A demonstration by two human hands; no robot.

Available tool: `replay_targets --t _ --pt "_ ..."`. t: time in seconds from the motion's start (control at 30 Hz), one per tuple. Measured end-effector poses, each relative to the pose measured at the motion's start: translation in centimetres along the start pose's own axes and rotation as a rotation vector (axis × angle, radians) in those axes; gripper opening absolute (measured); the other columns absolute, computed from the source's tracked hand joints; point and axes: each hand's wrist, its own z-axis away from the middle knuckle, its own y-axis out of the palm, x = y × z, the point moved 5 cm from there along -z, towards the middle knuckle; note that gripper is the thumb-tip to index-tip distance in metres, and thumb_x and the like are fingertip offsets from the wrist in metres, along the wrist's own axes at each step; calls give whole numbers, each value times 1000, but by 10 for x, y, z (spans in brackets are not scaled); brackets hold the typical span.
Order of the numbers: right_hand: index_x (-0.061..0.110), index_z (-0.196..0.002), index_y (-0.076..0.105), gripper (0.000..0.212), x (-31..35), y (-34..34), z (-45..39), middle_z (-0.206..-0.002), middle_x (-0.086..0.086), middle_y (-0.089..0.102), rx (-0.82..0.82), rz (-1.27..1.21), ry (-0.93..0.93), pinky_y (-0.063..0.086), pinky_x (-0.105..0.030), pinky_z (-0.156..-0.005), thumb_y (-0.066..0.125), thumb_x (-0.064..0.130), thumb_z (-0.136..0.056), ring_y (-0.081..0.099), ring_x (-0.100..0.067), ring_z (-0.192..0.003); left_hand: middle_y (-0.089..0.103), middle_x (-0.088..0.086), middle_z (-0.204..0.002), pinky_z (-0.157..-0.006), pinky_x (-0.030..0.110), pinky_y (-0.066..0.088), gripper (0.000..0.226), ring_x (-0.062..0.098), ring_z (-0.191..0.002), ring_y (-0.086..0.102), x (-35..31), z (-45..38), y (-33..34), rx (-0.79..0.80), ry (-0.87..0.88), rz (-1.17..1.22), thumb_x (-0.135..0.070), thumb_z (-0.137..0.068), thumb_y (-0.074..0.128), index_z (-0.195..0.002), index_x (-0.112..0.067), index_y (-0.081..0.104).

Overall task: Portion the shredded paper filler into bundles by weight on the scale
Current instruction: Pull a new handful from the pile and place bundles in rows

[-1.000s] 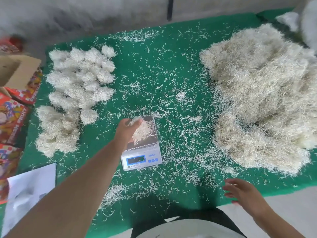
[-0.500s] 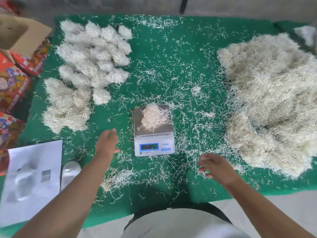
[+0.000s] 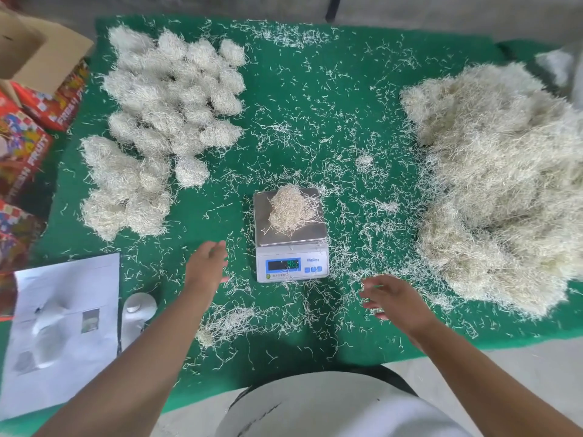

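Green felt-covered bench, littered all over with loose pale paper strands. Small white digital scale with a steel platter sits near the front centre of the bench; blue display lit, digits too blurred to read. 1 rounded clump of cream shredded paper filler rests on the platter, no hand touching it.

Large loose heap of unsorted shredded paper fills the right side of the bench, well apart from the scale. Finished pale fluffy bundles lie clustered at the left rear, many touching one another; count not clear.

Left hand hovers just beside the scale's left edge, fingers straight and relaxed, holding nothing. Right hand is low at the front right of the scale, fingers loosely spread, palm down, holding nothing that can be made out.

White printed paper sheet lies at the front left corner, a white plastic bottle just beside it. Red printed cartons and an open brown cardboard box stand off the bench's left edge.
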Motion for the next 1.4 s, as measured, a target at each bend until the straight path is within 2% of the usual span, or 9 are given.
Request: replay_targets --t 0.23,0.47,0.53,0.63,0.77,0.87,1.0,1.2,1.4 --pt "16 -118 70 15 -24 -4 11 -104 -3 79 -22 -21 91 59 -50 -94 63 16 -104 77 -22 -94 63 -1 -105 -72 31 48 48 15 -87 64 41 26 19 261 104 -724 -57 -88 74 -117 -21 62" --pt "13 -123 68 20 -36 0 17 -108 -3 77 15 -8 132 61 -39 -86 61 13 -104 76 -17 -93 65 -7 -95 -81 33 58 13 10 -82 64 82 53 23 314 92 -1123 -17 -94 71 -99 -25 61" --pt "11 -123 68 20 -30 0 19 -107 -2 77 30 -6 113 61 -33 -79 59 11 -105 76 -12 -87 66 -10 -91 -76 31 58 13 8 -78 64 77 60 24 307 88 -1028 -15 -97 68 -96 -27 64" --pt "19 -118 70 17 -13 0 22 -107 -7 78 20 -25 61 59 -47 -92 64 18 -102 76 -24 -96 68 -6 -86 -64 27 47 12 11 -68 62 46 75 34 373 127 -749 -26 -94 75 -88 -24 64" --pt "32 -124 68 26 26 18 28 -105 1 78 143 12 -93 60 -46 -91 72 35 -98 77 -17 -93 62 -20 -90 -75 23 51 20 1 -87 64 -9 110 55 420 104 -323 -35 -87 83 -91 -38 63" --pt "37 -129 63 43 49 41 31 -104 6 77 288 18 -181 58 -21 -74 79 48 -91 77 -8 -83 68 -1 -74 -65 24 58 30 13 -68 66 -35 127 73 463 81 -167 -29 -88 82 -69 -16 64" --pt "30 -104 71 21 62 61 32 -83 6 74 326 25 -307 51 -18 -62 83 37 -89 67 -4 -64 74 24 -98 -66 34 60 13 22 -77 69 -48 138 91 484 -7 33 -13 -92 76 -92 0 75" --pt "13 -86 73 12 40 26 11 -75 3 77 118 91 -309 55 -25 -55 75 16 -97 71 -8 -59 76 12 -87 -66 29 61 12 19 -68 68 -48 132 69 290 -71 168 -20 -89 81 -91 -8 79" --pt "16 -84 75 16 -34 -55 -23 -70 2 75 -260 172 -65 55 -30 -50 73 22 -99 63 -14 -50 78 -1 -85 -88 36 43 24 20 -74 78 -55 111 9 140 -48 86 -39 -85 81 -91 -17 73"
